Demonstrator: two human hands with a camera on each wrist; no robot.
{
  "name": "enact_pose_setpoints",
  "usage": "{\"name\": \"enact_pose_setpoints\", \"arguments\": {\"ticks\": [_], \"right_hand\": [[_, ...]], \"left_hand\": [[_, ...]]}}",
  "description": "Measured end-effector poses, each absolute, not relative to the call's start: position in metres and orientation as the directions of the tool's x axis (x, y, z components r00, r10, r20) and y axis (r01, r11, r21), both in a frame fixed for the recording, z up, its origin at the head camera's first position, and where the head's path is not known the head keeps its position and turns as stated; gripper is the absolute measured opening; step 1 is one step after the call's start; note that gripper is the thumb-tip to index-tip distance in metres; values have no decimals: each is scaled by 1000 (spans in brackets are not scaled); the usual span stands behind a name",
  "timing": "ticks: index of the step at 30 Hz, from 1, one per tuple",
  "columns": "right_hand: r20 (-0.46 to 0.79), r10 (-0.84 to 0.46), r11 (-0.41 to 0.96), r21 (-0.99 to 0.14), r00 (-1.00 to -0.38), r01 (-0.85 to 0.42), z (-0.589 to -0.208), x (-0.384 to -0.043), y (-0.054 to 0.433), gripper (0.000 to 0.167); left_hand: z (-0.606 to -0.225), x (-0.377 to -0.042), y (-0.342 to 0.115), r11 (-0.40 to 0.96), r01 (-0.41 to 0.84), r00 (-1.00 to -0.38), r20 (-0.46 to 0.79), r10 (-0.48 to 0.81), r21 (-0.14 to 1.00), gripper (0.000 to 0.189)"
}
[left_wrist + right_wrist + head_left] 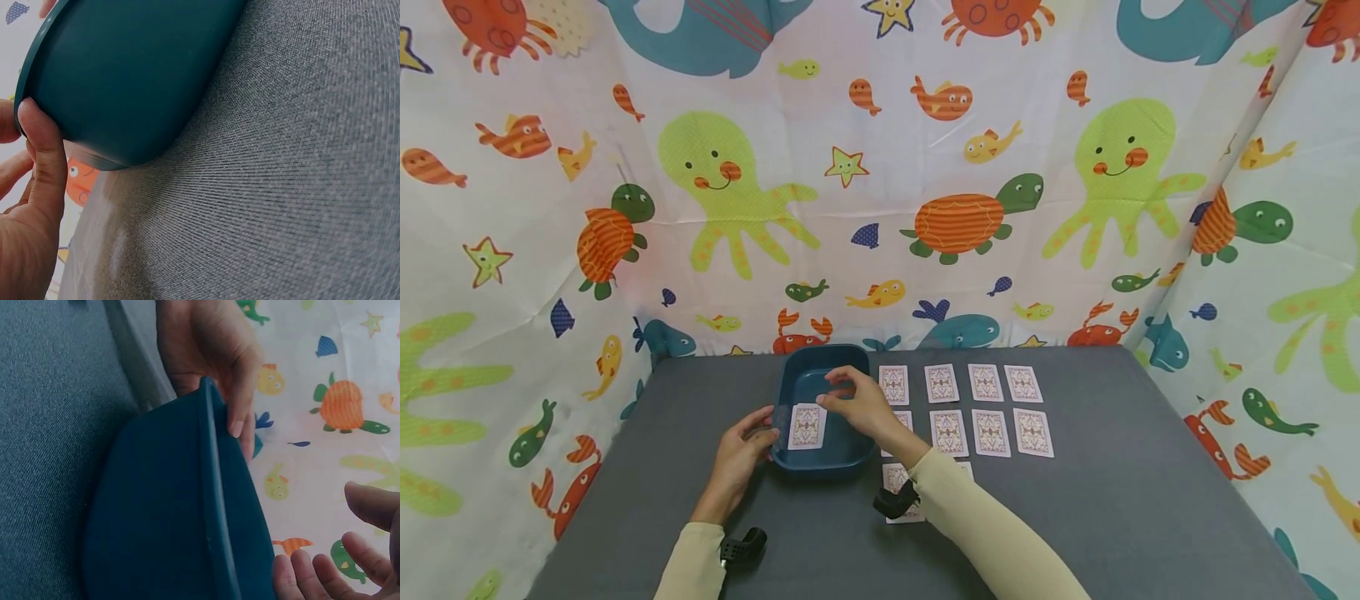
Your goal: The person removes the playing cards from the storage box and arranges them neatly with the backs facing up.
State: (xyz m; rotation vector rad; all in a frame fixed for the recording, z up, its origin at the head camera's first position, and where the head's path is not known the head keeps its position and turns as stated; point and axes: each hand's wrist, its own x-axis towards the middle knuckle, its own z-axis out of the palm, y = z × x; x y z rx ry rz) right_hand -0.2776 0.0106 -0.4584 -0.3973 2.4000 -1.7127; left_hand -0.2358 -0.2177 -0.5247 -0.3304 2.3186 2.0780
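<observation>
My left hand [733, 458] grips the left side of a dark blue plastic tub [827, 468], its thumb over the rim and its other fingers outside. In the left wrist view, the thumb of that hand [44, 169] presses against the tub wall [137, 75]. Face-down playing cards [807, 428] lie in a small stack on the tub floor. Above the tub's right half hovers my right hand [868, 408], fingers loosely bent, thumb near the stack's edge. The right wrist view shows this hand [365, 557] with thumb and fingers apart and no card visible between them.
Rows of face-down cards [949, 432] lie right of the tub on the grey table [1120, 500]. The right forearm [977, 525] partly covers the nearest row. A sea-animal curtain [865, 275] hangs behind and beside the table.
</observation>
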Motion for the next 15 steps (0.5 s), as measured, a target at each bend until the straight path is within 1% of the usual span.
{"name": "enact_pose_setpoints", "arguments": {"ticks": [11, 15], "right_hand": [[-87, -324, 436, -898, -942, -67, -469, -286, -6, 41], [-99, -319, 472, -879, -943, -67, -473, -289, -11, 43]], "left_hand": [[-526, -236, -218, 118, -172, -977, -154, -147, 978, 48], [-526, -236, -218, 118, -177, -976, -159, -147, 977, 48]]}}
